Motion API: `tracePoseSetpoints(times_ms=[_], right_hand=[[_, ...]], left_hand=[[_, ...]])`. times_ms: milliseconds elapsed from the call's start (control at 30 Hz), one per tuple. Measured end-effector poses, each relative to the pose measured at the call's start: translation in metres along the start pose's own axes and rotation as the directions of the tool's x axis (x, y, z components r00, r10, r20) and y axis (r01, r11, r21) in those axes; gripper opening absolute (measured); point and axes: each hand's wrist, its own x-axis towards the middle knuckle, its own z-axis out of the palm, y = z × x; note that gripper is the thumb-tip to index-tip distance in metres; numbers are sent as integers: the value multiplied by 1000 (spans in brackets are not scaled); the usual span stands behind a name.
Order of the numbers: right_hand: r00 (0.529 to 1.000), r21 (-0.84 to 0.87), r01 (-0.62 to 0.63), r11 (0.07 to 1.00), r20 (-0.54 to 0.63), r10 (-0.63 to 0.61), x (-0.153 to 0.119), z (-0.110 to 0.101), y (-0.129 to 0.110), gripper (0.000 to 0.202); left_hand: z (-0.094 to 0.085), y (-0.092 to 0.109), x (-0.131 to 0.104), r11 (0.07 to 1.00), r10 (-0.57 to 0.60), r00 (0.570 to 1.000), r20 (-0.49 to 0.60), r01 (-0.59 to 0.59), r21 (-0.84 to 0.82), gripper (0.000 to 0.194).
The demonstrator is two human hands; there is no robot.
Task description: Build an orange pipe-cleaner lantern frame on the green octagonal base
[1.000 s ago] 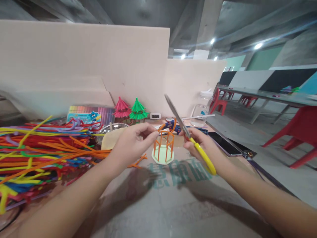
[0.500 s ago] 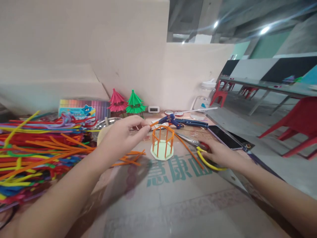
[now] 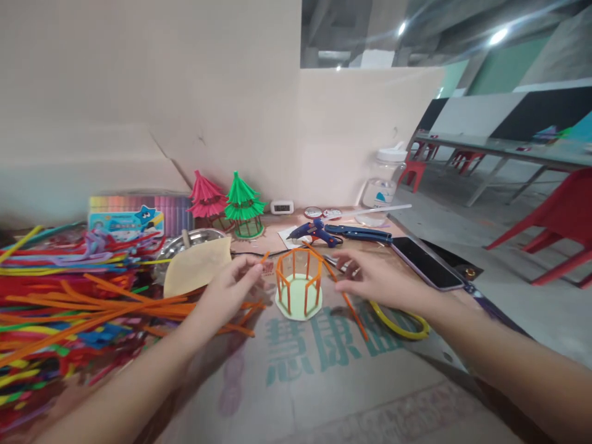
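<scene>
A small orange pipe-cleaner frame (image 3: 300, 254) stands upright on a pale green, many-sided base (image 3: 298, 307) in the middle of the table. Just left of it, my left hand (image 3: 238, 280) pinches a short piece of orange pipe cleaner (image 3: 265, 256), whose tip sticks out above the fingers. My right hand (image 3: 370, 275) hovers to the right of the frame with its fingers apart and nothing in them. Yellow-handled scissors (image 3: 407, 333) lie under it, partly hidden by the hand. One long orange pipe cleaner (image 3: 355, 314) lies between the frame and the scissors.
Piled pipe cleaners (image 3: 92, 302) cover the left side. Behind are a metal bowl (image 3: 203, 235), pink (image 3: 206, 196) and green (image 3: 243, 200) tree-like roofs, and a small clock (image 3: 282, 207). A glue gun (image 3: 311, 230), phone (image 3: 425, 264) and water bottle (image 3: 380, 185) are at the back right.
My right hand has let go of the scissors and moved left toward the orange frame. My left hand has drawn back, down and left, with the short pipe-cleaner piece. The camera view has shifted slightly.
</scene>
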Motion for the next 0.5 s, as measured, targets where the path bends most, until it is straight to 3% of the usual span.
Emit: tracePoseSetpoints(times_ms=[67,167,300,500], right_hand=[[997,81,-8,997,79,1,5,21,-5,68],[992,184,5,983,122,-28,10,45,-4,66],[992,220,78,972,82,-98,10,56,2,49],[948,9,315,949,-54,-314,-1,57,11,37]], left_hand=[[9,-13,-3,951,-170,981,93,188,-244,37],[18,-28,-6,882,-226,957,180,279,-379,40],[23,-35,-10,889,-174,964,200,242,-389,39],[26,-29,-22,943,-87,991,101,115,-311,37]])
